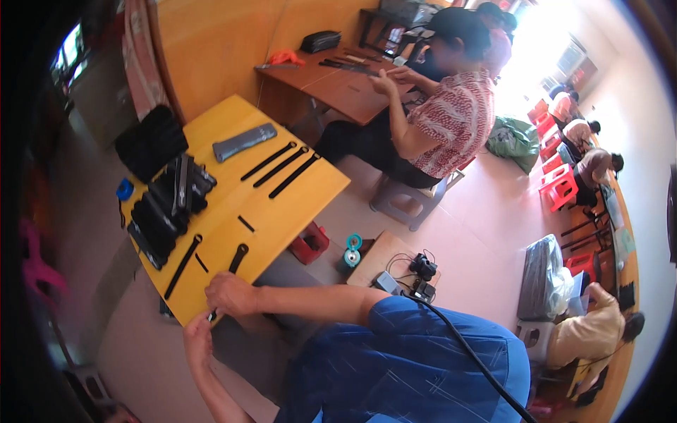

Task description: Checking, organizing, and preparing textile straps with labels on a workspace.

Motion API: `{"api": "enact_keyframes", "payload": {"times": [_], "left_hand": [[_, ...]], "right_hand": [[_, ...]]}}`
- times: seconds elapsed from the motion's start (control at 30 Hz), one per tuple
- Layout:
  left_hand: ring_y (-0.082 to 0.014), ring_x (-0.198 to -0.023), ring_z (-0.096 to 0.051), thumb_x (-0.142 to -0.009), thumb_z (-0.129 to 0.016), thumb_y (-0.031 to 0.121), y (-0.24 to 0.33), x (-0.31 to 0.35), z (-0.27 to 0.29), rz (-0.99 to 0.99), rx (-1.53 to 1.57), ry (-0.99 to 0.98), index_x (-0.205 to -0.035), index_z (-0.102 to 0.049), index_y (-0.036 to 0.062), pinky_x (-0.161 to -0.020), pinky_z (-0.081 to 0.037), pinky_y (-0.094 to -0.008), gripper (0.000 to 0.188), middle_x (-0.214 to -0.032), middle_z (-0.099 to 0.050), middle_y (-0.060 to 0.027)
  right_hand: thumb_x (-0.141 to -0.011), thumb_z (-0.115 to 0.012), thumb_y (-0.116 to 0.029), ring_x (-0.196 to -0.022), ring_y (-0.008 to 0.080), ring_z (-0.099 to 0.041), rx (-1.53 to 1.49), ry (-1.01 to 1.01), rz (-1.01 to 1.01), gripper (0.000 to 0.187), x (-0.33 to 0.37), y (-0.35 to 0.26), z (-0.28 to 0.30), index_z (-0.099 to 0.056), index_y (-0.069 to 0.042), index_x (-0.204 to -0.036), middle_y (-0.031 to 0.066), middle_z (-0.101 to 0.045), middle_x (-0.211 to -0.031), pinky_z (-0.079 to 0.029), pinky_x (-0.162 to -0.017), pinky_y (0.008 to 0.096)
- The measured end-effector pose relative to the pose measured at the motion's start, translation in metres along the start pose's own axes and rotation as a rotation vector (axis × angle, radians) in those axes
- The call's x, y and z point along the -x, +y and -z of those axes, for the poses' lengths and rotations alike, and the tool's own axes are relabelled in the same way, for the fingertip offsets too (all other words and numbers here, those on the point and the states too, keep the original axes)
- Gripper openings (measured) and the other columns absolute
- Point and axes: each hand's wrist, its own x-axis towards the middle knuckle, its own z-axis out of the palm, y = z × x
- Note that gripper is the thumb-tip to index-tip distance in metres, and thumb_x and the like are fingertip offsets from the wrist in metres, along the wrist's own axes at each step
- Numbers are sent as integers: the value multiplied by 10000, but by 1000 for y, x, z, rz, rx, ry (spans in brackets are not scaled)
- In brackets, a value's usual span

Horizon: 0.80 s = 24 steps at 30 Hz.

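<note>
My right hand (231, 293) and my left hand (198, 337) are close together at the near edge of the yellow table (282, 211). Their closed fingers pinch a short visible bit of a black strap (212, 316); the rest of it is hidden. Just beyond my right hand lies a black strap with a rounded end (240, 256), partly covered by the hand. To the left is another round-ended black strap (183, 266), with a short black strip (202, 263) beside it. A second short strip (246, 223) lies farther up.
Three long black straps (282, 169) and a grey pouch (245, 142) lie at the table's far side. Bundled black straps (166, 201) are piled at its left. A low stand (374, 257) holds wired devices. A seated person (451, 113) works at a brown table (331, 84).
</note>
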Motion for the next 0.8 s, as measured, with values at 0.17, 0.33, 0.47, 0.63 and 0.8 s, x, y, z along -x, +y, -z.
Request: {"api": "enact_keyframes", "payload": {"times": [0.17, 0.33, 0.47, 0.63, 0.8], "left_hand": [[5, -514, -347, -1088, -557, 239, -17, -18, 0, -22, 23, 14, -1201, -741, 63, -455, -213, -216, 279, -641, -442, 125], [-25, -610, -425, -1047, -574, 127, 17, -3, -17, -53, -35, 24, -1166, -740, 6, -522, -324, -230, 238, -729, -548, 76], [-81, -806, -602, -1022, -588, 92, 4, 10, -23, -71, -50, 88, -1166, -732, -15, -718, -484, -248, 230, -908, -694, 4], [-118, -961, -675, -1015, -576, 45, 0, 18, -46, -391, 7, 176, -1173, -732, -5, -870, -527, -270, 228, -1033, -761, -62], [-116, -1017, -659, -1033, -546, 16, 25, 27, -77, -328, -49, 221, -1219, -717, 3, -915, -508, -260, 253, -1109, -744, -58]], "right_hand": [[-697, -690, -227, -827, 310, -641, -6, 24, 63, 127, -4, 10, -1, -711, -162, -803, 55, -629, -789, -484, -763, 450], [-667, -810, -115, -846, 317, -645, -22, -32, -15, 190, -6, 7, 12, -716, -141, -829, 54, -633, -818, -489, -772, 462], [-688, -837, -131, -874, 296, -654, -18, -95, -13, 240, -5, 0, 17, -743, -139, -909, 49, -656, -871, -499, -818, 451], [-727, -858, -144, -905, 256, -669, 74, 114, -3, 274, 11, -23, 33, -738, -106, -970, 48, -680, -925, -524, -834, 405], [-911, -808, -220, -819, 124, -665, -660, 2, -812, 221, 60, -51, 44, -715, -61, -1033, 40, -695, -972, -536, -696, 278]]}}
